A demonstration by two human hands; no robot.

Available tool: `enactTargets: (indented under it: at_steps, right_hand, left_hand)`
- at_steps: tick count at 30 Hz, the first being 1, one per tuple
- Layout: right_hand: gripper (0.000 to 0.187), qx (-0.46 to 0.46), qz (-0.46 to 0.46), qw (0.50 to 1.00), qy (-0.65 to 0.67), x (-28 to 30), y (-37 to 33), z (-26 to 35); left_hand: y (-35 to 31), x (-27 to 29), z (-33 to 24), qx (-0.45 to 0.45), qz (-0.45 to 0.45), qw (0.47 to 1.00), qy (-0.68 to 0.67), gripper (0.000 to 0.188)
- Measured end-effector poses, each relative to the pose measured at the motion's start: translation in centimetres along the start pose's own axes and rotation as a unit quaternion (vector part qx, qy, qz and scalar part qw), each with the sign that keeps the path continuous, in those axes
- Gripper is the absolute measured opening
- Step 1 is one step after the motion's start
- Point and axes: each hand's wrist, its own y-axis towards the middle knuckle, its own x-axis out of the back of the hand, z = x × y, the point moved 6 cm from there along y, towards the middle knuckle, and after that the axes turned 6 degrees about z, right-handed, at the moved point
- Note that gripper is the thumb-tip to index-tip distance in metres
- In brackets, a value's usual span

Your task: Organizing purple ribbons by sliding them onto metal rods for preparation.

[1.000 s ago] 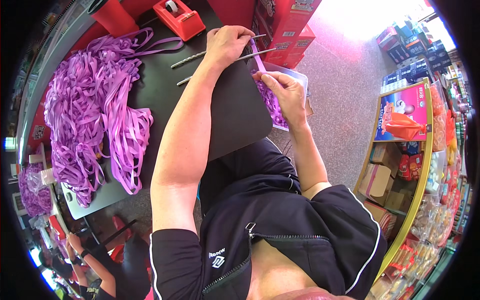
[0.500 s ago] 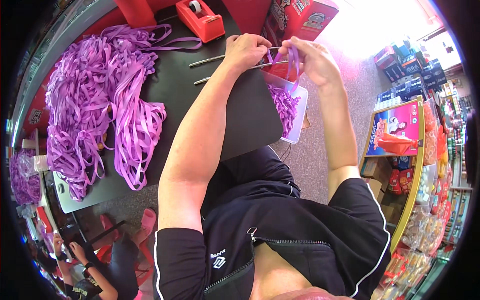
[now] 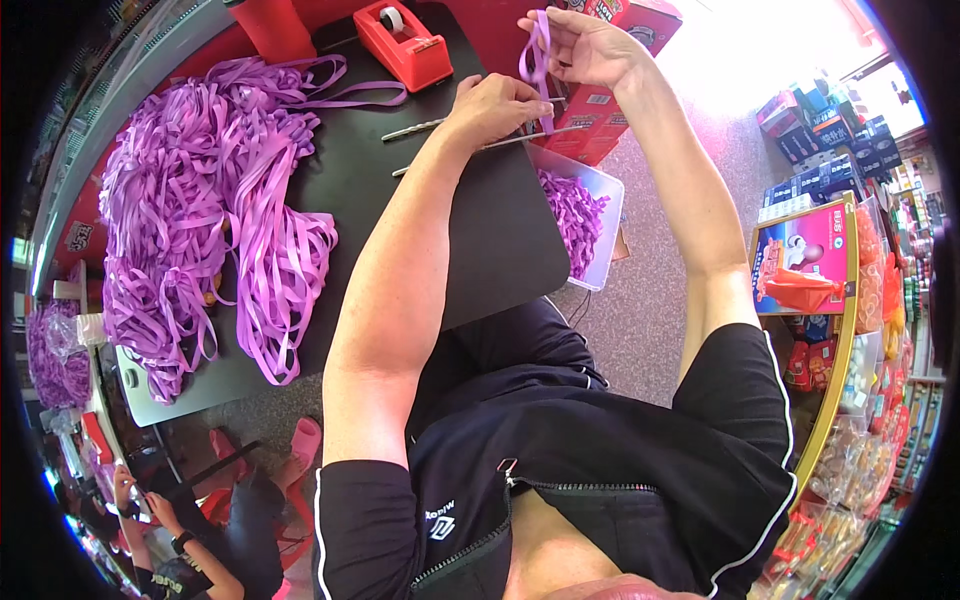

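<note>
My left hand is over the table's far right corner, fingers closed around two thin metal rods, though its grip is partly hidden. The upper rod and the lower rod stick out on both sides of the hand. Farther out and to the right, my right hand is raised, pinching a narrow purple ribbon. From those fingers the ribbon runs down to the rods by my left fingertips. A big heap of purple ribbon covers the left side of the dark table.
A red tape dispenser and a red cylinder stand at the far edge. Below the right table edge, a translucent bin holds purple ribbon pieces. Another person sits at lower left. Stocked shelves and a display case line the right.
My right hand has moved away from the left, up and outward, drawing the purple ribbon into a longer upright strand. My left hand stays at the rods, nearly in place.
</note>
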Motion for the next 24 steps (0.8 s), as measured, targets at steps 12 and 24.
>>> enactTargets:
  at_steps: [12, 24]
  right_hand:
    - [0.025, 0.199, -0.153, 0.935, -0.252, 6.4, 3.1, 0.9]
    - [0.029, 0.201, -0.160, 0.928, -0.270, 12.0, -0.9, -9.5]
  left_hand:
    - [2.0, -0.6, 2.0, 0.051, -0.064, 0.994, -0.077, 0.026]
    - [3.0, -1.3, 3.8, 0.127, -0.049, 0.970, -0.204, 0.018]
